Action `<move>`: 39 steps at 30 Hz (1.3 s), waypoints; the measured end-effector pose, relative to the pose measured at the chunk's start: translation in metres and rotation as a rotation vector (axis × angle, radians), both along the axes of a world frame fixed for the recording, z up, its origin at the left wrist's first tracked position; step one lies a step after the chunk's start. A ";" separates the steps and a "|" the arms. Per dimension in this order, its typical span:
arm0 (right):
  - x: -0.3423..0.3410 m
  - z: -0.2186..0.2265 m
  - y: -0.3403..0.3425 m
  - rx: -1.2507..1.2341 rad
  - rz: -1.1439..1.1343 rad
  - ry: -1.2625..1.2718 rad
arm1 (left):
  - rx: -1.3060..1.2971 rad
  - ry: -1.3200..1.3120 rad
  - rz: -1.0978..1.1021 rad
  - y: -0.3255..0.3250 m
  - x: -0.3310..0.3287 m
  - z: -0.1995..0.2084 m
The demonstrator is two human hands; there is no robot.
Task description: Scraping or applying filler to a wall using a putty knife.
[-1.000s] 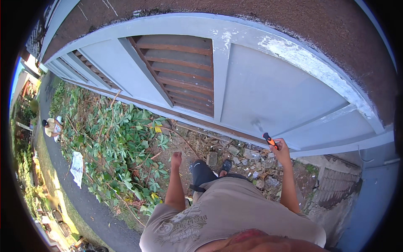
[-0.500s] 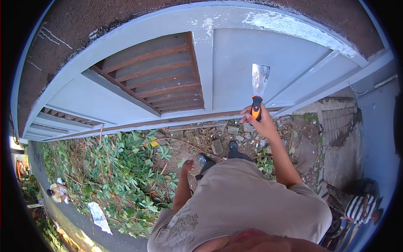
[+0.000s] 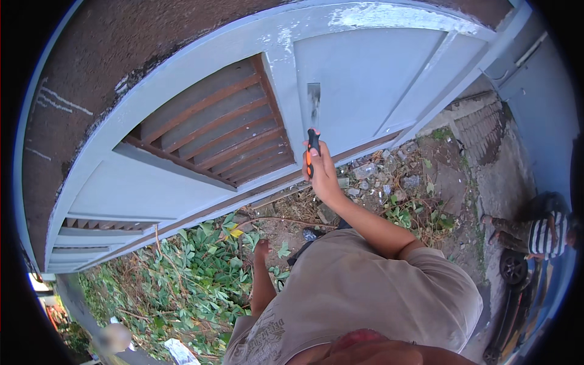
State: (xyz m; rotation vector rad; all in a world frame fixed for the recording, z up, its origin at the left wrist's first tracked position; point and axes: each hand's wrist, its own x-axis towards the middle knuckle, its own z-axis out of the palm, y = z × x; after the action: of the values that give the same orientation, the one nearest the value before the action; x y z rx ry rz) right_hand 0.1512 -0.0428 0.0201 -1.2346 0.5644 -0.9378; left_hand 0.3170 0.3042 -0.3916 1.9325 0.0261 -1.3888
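Note:
My right hand [image 3: 320, 173] is wrapped around the black-and-orange handle of a scraper [image 3: 313, 106], a flat putty knife whose metal blade points up. The blade lies over the left part of a pale blue-grey panel [image 3: 371, 79], beside the upright frame strip; whether it touches the surface I cannot tell. White patches of worn paint [image 3: 389, 17] run along the frame's upper rail. My left hand [image 3: 261, 247] hangs low at my left side, over the ground by the leaves. Its fingers are too small and foreshortened to make out, and nothing shows in it.
Brown louvre slats [image 3: 225, 121] fill an opening left of the panel. Below lie green leafy cuttings [image 3: 201, 274] and broken stones [image 3: 365, 171]. On the right are a person in a striped shirt [image 3: 546, 234], a wheeled vehicle [image 3: 514, 267] and a blue wall [image 3: 547, 121].
My right hand has carried the scraper leftward, from before the panel's middle to beside the upright strip, its blade now darker. My left hand has shifted slightly left, and the view has turned.

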 end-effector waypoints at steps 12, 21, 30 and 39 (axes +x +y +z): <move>-0.083 -0.030 0.025 -0.172 -0.005 0.108 | -0.792 -0.504 -0.195 -0.233 -0.017 0.338; -0.138 -0.028 0.020 -0.385 -0.306 0.477 | -1.044 -0.242 -0.457 -0.286 -0.065 0.390; -0.143 -0.022 0.005 -0.377 -0.353 0.367 | -1.043 -0.286 -0.483 -0.271 -0.069 0.392; -0.146 -0.012 -0.019 -0.549 -0.325 0.396 | -1.001 -0.368 -0.403 -0.255 -0.048 0.375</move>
State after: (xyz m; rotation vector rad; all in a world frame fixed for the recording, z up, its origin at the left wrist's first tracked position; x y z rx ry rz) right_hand 0.0054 -0.0613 0.0079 -1.8845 0.8735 -1.1738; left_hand 0.2691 0.0488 -0.0168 1.3035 -1.0723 -0.9409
